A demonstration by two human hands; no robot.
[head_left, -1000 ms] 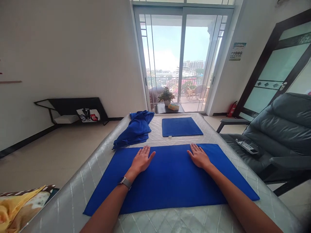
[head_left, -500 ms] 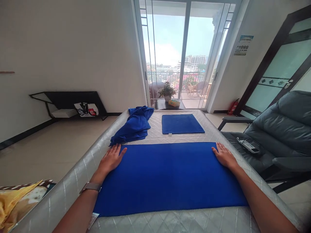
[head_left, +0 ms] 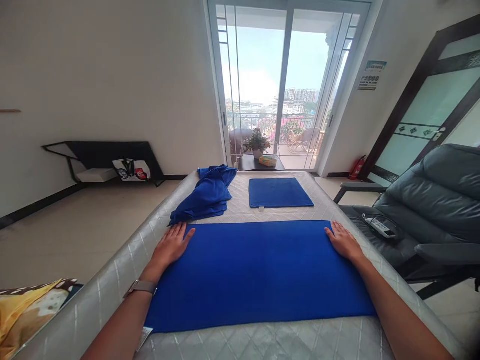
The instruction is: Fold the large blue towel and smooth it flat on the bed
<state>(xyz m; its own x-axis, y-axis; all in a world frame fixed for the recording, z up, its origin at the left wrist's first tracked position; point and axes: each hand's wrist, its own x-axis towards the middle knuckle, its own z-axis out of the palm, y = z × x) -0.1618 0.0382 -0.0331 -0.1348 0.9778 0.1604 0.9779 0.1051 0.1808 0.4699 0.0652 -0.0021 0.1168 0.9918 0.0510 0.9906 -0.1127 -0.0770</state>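
A long blue towel (head_left: 258, 272) lies flat across a quilted grey mattress (head_left: 262, 345). My left hand (head_left: 170, 247) rests flat, fingers stretched out, on the towel's far left corner. My right hand (head_left: 343, 241) lies flat with fingers out on its far right corner. Neither hand holds anything. Farther back, a small folded blue towel (head_left: 279, 192) lies flat, and a crumpled heap of blue towels (head_left: 206, 196) sits to its left.
A grey recliner (head_left: 427, 210) with a remote (head_left: 378, 226) on its seat stands close on the right. Beyond the mattress are a small table with a potted plant (head_left: 258, 146) and glass balcony doors. A patterned cushion (head_left: 26, 312) lies at lower left.
Both hands slid outward from the towel's middle to its far corners, then stayed put. The towel now lies straighter and smoother.
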